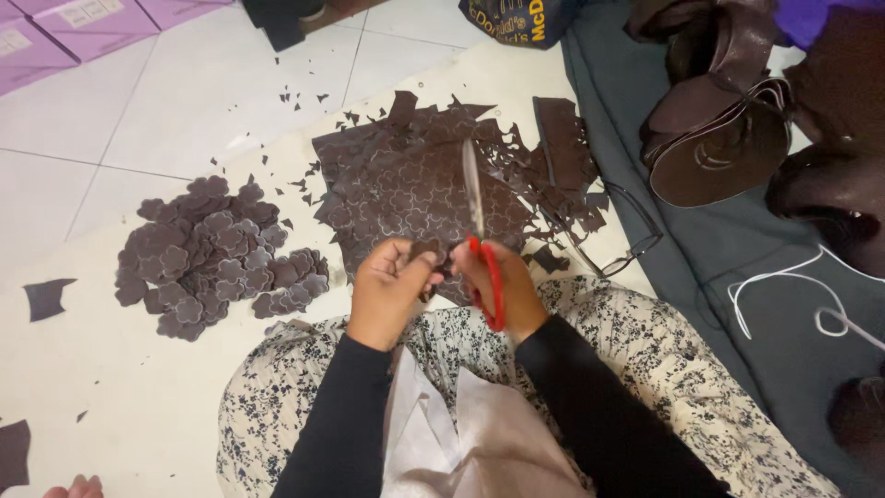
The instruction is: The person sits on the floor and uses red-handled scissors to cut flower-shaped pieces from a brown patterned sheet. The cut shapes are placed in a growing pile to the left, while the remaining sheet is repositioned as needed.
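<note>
My right hand (513,286) grips red-handled scissors (481,242), blades pointing away from me over a stack of dark brown sheets (415,184) marked with flower outlines. My left hand (387,286) pinches a small brown cut piece (433,254) right beside the scissor blades. Both hands hover above my lap, which is covered by floral cloth. A heap of cut brown flower shapes (207,254) lies to the left on the cream mat.
Offcut scraps (562,175) litter the mat around the sheets. Eyeglasses (627,242) rest at the edge of a grey cloth (737,267) bearing dark brown shoe parts (724,138) and a white cord (793,286). Purple boxes (55,28) stand far left on the tiled floor.
</note>
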Demonstrator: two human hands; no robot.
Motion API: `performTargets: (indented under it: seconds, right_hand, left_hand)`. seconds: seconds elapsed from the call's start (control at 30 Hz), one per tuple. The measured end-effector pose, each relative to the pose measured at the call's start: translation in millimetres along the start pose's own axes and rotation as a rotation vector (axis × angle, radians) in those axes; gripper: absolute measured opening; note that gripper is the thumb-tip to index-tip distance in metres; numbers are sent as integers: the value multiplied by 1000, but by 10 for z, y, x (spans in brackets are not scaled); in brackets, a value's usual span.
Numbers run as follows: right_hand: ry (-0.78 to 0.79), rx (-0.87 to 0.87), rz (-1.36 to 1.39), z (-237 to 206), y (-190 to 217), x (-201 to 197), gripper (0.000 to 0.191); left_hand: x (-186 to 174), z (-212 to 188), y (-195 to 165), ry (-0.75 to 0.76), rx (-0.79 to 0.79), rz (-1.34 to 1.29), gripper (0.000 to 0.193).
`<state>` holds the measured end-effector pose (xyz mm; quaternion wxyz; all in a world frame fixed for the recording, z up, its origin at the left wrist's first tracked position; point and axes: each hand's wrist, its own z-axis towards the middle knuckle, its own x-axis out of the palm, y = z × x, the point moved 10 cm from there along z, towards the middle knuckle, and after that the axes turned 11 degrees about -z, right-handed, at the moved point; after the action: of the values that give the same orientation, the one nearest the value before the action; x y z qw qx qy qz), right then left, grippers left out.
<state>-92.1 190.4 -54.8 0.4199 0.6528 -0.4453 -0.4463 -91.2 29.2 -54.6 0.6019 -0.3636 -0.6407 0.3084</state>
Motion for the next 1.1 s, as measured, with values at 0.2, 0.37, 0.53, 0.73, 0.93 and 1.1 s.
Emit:
performTargets:
  seconds: [0.2, 0.37, 0.53, 0.73, 0.93, 1.1]
  right_hand:
    - [-48, -78, 130, -161, 739, -43, 19]
    - [-24, -119, 241, -343, 1091, 21, 17]
    - [15, -243, 115, -623, 1314, 91, 18]
    - [183, -329, -120, -918, 1345, 347, 29]
    - [228, -449, -215, -1022, 1374, 376, 37]
    - [312, -349, -138, -1028, 1279, 421, 37]
  left_hand:
    - [334, -237, -496, 34, 27, -45, 16]
    - [475, -418, -757, 16, 3, -117, 17]
    - [560, -496, -1122, -39, 90, -104, 20]
    - [638, -478, -1523, -30, 239, -159, 19]
    - [598, -608, -1401, -80, 180, -145, 11]
    - [560, -667, -1343, -107, 170, -146, 9]
